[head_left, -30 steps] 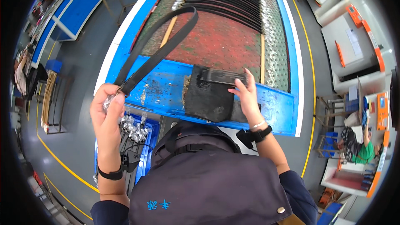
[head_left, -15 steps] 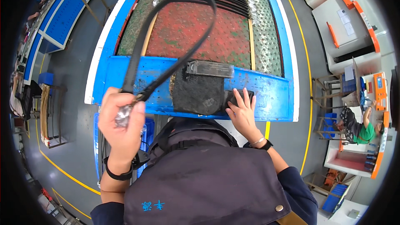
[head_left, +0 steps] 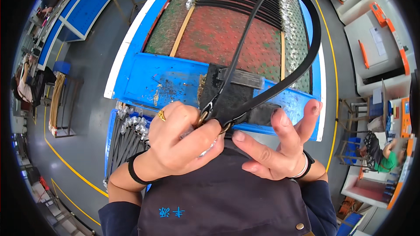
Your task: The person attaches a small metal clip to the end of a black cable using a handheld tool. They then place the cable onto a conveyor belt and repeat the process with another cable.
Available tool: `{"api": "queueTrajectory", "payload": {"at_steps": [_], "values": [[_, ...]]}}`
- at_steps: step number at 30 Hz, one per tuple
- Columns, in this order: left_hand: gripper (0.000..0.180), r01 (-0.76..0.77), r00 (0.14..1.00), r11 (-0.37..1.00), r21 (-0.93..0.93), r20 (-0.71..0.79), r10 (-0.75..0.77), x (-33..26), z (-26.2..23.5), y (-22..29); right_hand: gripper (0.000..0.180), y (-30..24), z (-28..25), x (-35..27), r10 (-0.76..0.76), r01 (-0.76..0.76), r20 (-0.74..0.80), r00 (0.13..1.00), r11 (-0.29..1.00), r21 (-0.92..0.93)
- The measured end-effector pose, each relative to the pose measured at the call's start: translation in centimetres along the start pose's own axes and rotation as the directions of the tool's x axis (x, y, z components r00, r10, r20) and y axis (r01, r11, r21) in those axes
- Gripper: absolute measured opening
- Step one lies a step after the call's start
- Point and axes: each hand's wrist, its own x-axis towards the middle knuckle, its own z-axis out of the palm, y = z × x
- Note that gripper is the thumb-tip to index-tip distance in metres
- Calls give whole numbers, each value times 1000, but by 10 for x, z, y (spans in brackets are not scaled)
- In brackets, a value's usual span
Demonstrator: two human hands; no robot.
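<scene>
A black strap [head_left: 316, 25] rises in a tall loop above the bench. My left hand [head_left: 181, 142] closes round its two ends, where brass-coloured metal rings and some clear plastic wrap show between the fingers. Beside these ends, my right hand [head_left: 280, 148] has its fingers spread and grips nothing. Dark smudges mark its fingertips, and its thumb is close to the right-hand ring; whether it touches cannot be seen. Beyond the hands, a black pad [head_left: 218, 98] lies on the bench's blue front ledge [head_left: 175, 76], with a clear-topped flat block [head_left: 241, 78] on it. A smaller dark pad [head_left: 265, 114] lies alongside.
Farther back, many similar black straps [head_left: 238, 0] lie in a row across two wooden strips on the red-green bench top [head_left: 232, 35]. At lower left, a blue crate [head_left: 112, 135] holds more straps with wrapped ends [head_left: 135, 124]. A person in green [head_left: 387, 159] is at the far right.
My right hand has lifted off the small dark pad and come up beside the strap ends. My left hand has moved right, and the strap loop now leans to the right.
</scene>
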Motion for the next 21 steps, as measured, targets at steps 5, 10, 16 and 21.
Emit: {"api": "queueTrajectory", "payload": {"at_steps": [5,10,16,21], "values": [[30,-8,999,1000,13,-34,9,-4,-2,1,46,-2,4,5,-10,10,-20,1000,1000,-11],[26,-32,997,999,19,-68,33,-5,-1,1,45,-5,2,6,-25,26,-31,999,999,46],[22,-68,995,997,45,-70,71,-4,0,2,45,-7,0,7,3,-1,-38,999,999,48],[19,-86,995,993,78,-36,89,-6,1,3,44,-6,1,10,17,-18,35,999,999,46]]}}
